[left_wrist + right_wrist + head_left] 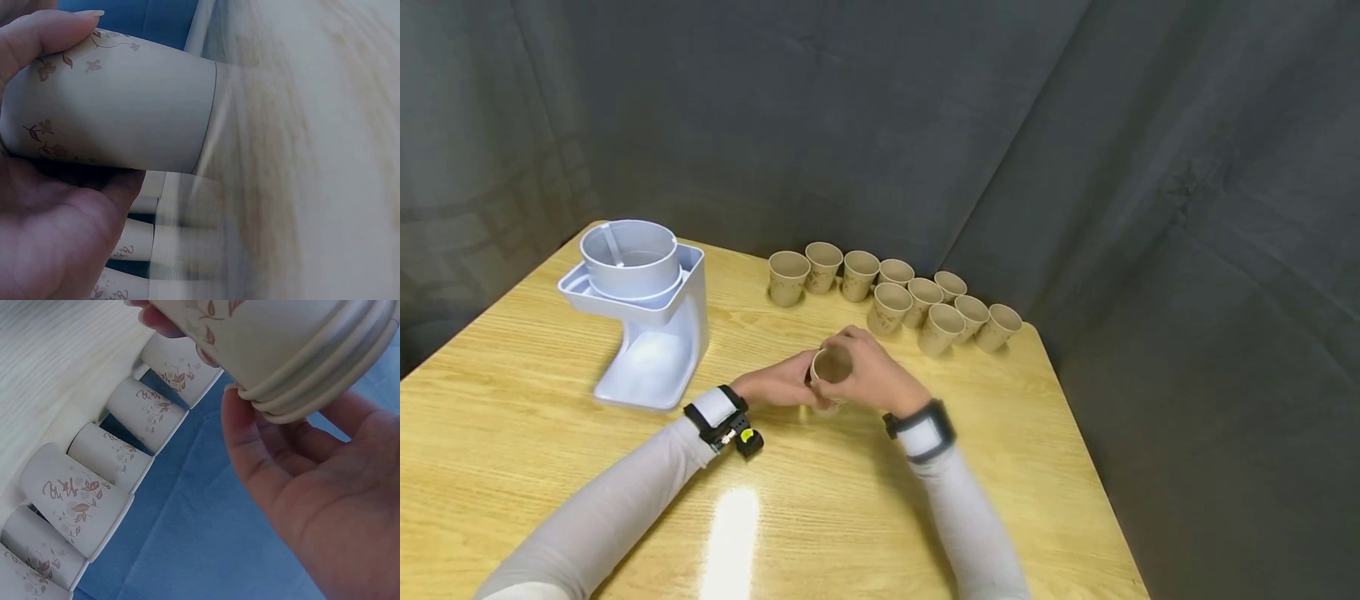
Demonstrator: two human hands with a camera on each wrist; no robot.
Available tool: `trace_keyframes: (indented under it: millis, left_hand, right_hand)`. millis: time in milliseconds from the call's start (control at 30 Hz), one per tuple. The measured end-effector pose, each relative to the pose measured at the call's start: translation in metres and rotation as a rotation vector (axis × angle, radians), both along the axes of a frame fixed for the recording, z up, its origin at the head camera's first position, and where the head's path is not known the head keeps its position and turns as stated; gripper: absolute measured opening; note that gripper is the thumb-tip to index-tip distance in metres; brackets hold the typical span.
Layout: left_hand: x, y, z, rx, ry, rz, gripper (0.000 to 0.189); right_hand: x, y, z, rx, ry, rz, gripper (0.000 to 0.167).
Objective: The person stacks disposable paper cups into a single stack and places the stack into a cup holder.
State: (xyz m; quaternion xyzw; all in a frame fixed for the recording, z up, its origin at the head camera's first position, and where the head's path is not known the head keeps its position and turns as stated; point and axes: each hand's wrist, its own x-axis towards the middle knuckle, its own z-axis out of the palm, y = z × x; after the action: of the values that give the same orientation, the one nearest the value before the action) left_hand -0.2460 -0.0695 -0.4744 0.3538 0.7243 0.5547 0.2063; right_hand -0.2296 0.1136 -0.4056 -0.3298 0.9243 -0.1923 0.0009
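Between my two hands is a small stack of nested beige paper cups (835,367) with brown floral print, mouth upward. My left hand (778,383) grips its side; in the left wrist view the thumb lies on one side of the printed wall (125,106) and the fingers on the other. My right hand (876,375) holds the stack at the top. Several stacked rims (325,381) show in the right wrist view, with the right thumb against them and other fingers partly hidden behind. The stack's base is just above or on the table; I cannot tell which.
Several upright paper cups (890,310) stand in uneven rows along the back right of the wooden table (820,533). On the left is a pale plastic stand (688,321) with a round tub (632,279) on top. Dark curtains (850,125) hang behind and to the right.
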Motion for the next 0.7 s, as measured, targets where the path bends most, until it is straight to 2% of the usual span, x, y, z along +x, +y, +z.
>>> trace_keyframes:
  millis: [200, 433, 567, 700]
  left_hand:
    - [-0.002, 0.000, -0.004, -0.002, -0.002, -0.010, 0.060]
    - [-0.001, 0.001, 0.001, -0.027, 0.001, 0.023, 0.065]
    - [0.000, 0.001, 0.001, -0.017, -0.037, 0.007, 0.063]
    - [0.001, 0.000, -0.001, 0.001, -0.060, 0.016, 0.071]
  right_hand:
    - [-0.002, 0.001, -0.002, -0.026, -0.018, 0.009, 0.062]
    - [-0.011, 0.006, -0.001, -0.089, -0.029, 0.014, 0.050]
    - [-0.022, 0.005, 0.000, -0.182, -0.037, 0.039, 0.041]
    - [-0.038, -0.001, 0.004, -0.264, -0.045, 0.065, 0.042]
